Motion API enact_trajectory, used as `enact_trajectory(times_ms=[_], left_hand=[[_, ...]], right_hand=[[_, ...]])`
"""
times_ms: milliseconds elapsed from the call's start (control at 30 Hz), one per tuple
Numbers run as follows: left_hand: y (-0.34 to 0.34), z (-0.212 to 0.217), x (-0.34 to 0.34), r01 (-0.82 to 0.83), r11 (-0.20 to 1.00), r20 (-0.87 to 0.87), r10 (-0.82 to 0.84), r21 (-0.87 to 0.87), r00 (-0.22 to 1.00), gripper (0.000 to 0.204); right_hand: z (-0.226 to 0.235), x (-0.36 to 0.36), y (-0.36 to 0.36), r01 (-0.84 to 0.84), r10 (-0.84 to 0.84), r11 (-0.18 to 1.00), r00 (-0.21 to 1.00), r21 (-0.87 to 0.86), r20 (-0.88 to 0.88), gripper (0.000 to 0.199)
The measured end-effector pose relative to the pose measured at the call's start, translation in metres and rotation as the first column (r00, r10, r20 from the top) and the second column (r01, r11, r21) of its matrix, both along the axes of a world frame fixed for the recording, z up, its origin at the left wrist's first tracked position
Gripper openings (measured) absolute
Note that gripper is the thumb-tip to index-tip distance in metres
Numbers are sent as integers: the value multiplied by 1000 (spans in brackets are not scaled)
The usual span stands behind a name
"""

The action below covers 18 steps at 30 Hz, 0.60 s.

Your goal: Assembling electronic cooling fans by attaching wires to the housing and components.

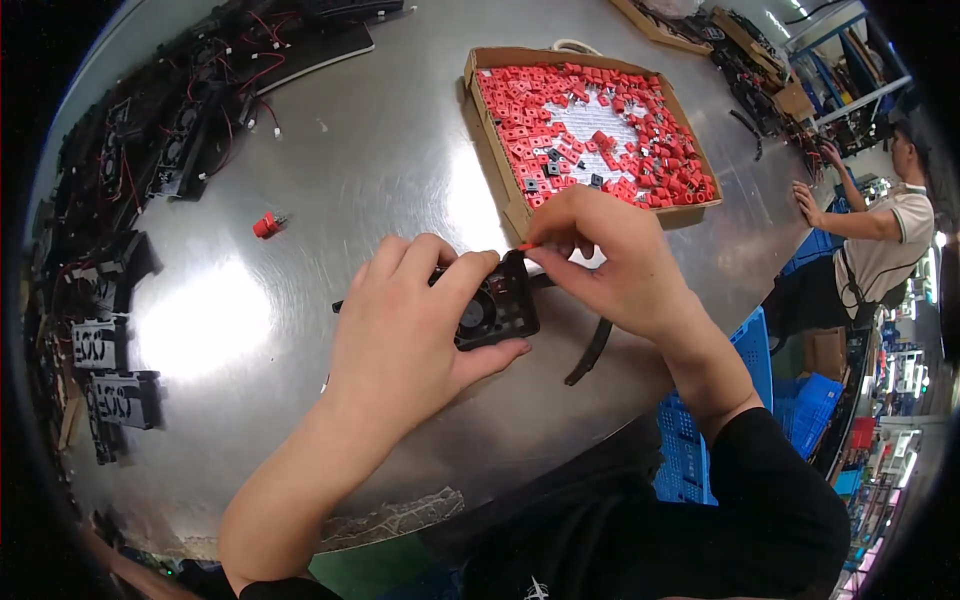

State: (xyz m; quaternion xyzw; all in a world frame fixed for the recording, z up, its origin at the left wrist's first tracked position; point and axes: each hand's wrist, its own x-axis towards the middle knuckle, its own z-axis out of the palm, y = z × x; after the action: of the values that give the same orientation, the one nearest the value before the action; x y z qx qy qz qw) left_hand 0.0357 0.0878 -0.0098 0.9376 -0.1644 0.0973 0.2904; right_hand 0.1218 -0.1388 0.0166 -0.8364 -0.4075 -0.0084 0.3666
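My left hand (pixel 395 310) is wrapped round a black plastic housing (pixel 513 308), its thumb along the near edge. A round, fan-like part shows in the housing, partly hidden by the fingers. At the housing's far right corner, my right hand (pixel 610 255) pinches a small red plastic piece (pixel 528 246) between thumb and forefinger; most of it is covered. A curved black strip (pixel 590 352) sticks out beyond the housing, below my right hand. To the left on the metal table lies one red terminal post (pixel 266 225) with a metal end.
An open cardboard box (pixel 489 140) of red and a few black plastic parts stands beyond my hands. Black fan housings with wires (pixel 185 130) line the table's left side. Blue crates (pixel 685 455) stand below the right edge. Another person (pixel 880 215) works at the far right.
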Motion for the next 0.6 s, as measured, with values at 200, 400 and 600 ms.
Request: enact_trajectory(times_ms=[200,400,600], left_hand=[[10,5,6,-122,992,-54,123,17,991,64],[17,4,8,-188,982,-54,190,34,980,63],[17,6,8,-191,980,-68,194,49,979,64]], right_hand=[[-17,9,-4,-12,35,990,986,-142,160,25],[-21,7,-1,-120,160,968,971,-219,176,21],[-7,16,-3,14,12,997,942,-75,337,23]])
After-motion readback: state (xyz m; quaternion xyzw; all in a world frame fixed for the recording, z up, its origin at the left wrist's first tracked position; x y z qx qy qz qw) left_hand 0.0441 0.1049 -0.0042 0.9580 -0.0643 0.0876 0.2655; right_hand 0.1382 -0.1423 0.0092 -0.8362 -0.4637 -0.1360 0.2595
